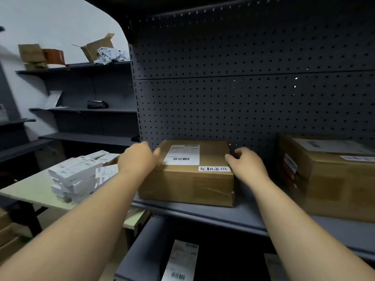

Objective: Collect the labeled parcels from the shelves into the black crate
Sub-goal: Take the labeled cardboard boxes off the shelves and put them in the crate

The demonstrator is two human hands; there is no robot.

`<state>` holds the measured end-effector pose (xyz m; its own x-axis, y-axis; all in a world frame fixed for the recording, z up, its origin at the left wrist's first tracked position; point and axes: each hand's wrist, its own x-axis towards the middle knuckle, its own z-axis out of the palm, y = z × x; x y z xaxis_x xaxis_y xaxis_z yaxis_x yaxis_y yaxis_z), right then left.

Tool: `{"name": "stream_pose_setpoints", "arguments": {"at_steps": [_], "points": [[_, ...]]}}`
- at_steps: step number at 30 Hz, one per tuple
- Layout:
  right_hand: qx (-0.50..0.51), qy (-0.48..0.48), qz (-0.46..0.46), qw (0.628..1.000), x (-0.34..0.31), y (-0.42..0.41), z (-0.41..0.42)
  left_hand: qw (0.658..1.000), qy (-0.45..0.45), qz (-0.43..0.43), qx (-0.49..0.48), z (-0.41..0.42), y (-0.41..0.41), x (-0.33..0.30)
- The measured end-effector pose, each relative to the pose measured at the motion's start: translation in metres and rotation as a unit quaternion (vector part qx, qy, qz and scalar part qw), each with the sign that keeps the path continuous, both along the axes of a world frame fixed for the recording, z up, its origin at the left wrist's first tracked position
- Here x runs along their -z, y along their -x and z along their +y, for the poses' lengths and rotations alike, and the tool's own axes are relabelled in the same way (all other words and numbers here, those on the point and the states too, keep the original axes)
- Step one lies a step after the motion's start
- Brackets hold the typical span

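A brown cardboard parcel (188, 179) with a white barcode label and a small handwritten sticker on top rests on the grey metal shelf (239, 218) in front of me. My left hand (138, 157) grips its left top edge, thumb on the lid. My right hand (246, 163) grips its right top edge, fingers curled behind the back corner. The box still sits flat on the shelf. A second, larger labeled parcel (328, 175) stands to the right on the same shelf. No black crate is in view.
A dark pegboard (243, 88) backs the shelf. Below it, a lower shelf holds a labeled package (180, 262). To the left a pale table (30, 191) carries stacked white boxes (75, 175). Farther left, wall shelves (81, 110) hold open cartons and crumpled wrapping.
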<state>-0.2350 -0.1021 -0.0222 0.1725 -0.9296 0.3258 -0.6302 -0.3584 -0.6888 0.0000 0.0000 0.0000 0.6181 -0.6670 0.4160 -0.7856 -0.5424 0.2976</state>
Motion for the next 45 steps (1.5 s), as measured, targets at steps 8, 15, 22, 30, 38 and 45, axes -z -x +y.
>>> {"name": "stream_pose_setpoints", "arguments": {"at_steps": [8, 15, 22, 30, 38, 45], "points": [[-0.028, -0.184, -0.089, 0.979, 0.002, -0.015, -0.032, 0.981, -0.116, 0.153, -0.010, -0.040, -0.030, -0.006], [-0.024, -0.230, -0.156, 0.960, 0.001, -0.021, -0.031, 0.957, -0.098, 0.274, 0.013, -0.039, -0.041, -0.004], [-0.001, -0.227, -0.182, 0.957, -0.013, -0.020, -0.005, 0.911, 0.036, 0.411, 0.030, -0.015, -0.039, -0.008], [-0.007, -0.074, -0.235, 0.969, -0.033, 0.004, 0.057, 0.864, 0.218, 0.445, 0.086, 0.035, -0.019, -0.002], [0.015, -0.012, -0.308, 0.951, -0.028, 0.039, 0.127, 0.841, 0.319, 0.423, 0.110, 0.093, 0.022, 0.015], [0.028, 0.004, -0.364, 0.931, -0.015, 0.081, 0.177, 0.827, 0.352, 0.415, 0.143, 0.127, 0.059, 0.021]]}}
